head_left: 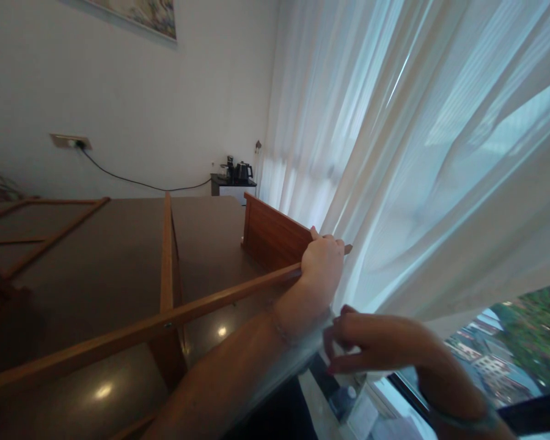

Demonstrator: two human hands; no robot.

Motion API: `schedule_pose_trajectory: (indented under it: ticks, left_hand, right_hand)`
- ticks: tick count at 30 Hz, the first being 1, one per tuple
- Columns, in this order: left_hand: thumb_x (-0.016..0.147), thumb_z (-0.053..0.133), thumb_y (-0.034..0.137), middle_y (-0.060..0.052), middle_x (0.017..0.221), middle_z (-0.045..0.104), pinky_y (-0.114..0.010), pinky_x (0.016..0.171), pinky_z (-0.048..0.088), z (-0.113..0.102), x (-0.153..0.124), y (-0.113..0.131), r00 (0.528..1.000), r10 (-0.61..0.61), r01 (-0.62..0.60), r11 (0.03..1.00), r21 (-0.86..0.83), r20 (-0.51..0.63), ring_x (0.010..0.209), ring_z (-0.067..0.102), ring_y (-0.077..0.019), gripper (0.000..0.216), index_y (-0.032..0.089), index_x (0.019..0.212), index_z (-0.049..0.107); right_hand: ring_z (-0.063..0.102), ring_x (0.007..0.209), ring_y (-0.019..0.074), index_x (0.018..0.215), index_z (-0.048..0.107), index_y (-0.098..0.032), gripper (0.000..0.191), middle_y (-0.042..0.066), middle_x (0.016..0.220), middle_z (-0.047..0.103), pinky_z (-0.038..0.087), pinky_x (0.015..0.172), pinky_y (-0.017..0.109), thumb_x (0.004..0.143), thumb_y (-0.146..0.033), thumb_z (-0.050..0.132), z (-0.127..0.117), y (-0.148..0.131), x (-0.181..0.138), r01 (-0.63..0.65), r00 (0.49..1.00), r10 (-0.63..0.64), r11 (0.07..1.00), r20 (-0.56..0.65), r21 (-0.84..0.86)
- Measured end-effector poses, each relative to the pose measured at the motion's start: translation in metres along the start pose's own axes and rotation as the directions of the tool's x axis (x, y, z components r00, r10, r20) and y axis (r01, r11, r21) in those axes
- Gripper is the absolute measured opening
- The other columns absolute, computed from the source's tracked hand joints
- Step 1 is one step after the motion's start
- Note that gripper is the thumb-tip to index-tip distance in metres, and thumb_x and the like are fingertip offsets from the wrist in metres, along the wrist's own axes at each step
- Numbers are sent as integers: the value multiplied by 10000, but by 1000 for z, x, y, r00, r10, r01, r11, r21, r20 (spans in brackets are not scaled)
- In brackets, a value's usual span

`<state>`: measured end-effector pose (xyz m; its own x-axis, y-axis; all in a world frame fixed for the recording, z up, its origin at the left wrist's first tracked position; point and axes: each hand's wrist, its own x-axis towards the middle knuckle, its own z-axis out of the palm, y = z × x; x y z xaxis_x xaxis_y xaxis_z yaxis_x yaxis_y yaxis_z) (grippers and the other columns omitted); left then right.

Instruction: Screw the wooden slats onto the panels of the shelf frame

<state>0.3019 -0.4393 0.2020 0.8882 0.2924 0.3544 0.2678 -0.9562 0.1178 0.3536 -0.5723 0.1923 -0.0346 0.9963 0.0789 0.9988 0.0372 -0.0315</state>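
A wooden shelf frame (238, 293) lies on its side, with a long rail running from lower left towards the curtain. My left hand (323, 260) is wrapped round the far right end of that rail, beside an upright end board (275, 235). A cross board (167, 256) meets the rail near its middle. My right hand (364, 342) hangs in the air just below and right of the left one, apart from the wood. Its fingers are loosely bent, with a gap to the thumb, and nothing shows in them.
Beneath the frame is a brown, shiny tabletop (206, 220). Another wooden frame (57, 241) lies at the left. A sheer white curtain (385, 201) hangs close on the right. A kettle (244, 171) stands on a small cabinet behind; a black cable (142, 183) runs along the wall.
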Motion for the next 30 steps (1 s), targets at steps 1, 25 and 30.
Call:
schedule_pose_trajectory:
  ticks: [1,25,30]
  left_hand:
    - [958,441,167,-154,1158,651,-339,843,549,1,1,0,1000,-2,2,1000,6,-1,1232,537,-330,301,100,1199,608]
    - [897,572,389,-129,1535,356,-397,1061,434,9,1,-1,986,68,-38,979,200,-149,1390,350,-302,685,102,1468,325]
    - [901,532,501,-97,1557,320,-433,1178,282,5,-1,-2,967,139,-91,972,217,-215,1444,263,-282,700,150,1473,334]
  right_hand:
    - [609,660,117,823,690,-340,209,-25,721,667,493,556,227,895,-504,581,-19,5,-2,43,997,-48,996,67,73]
    - [526,593,137,882,737,-68,414,85,742,683,381,551,259,888,-403,494,-62,111,219,-22,947,82,981,310,-193]
    - [566,660,168,881,734,-129,411,90,787,709,391,702,308,910,-454,485,-77,141,217,17,977,44,959,208,-283]
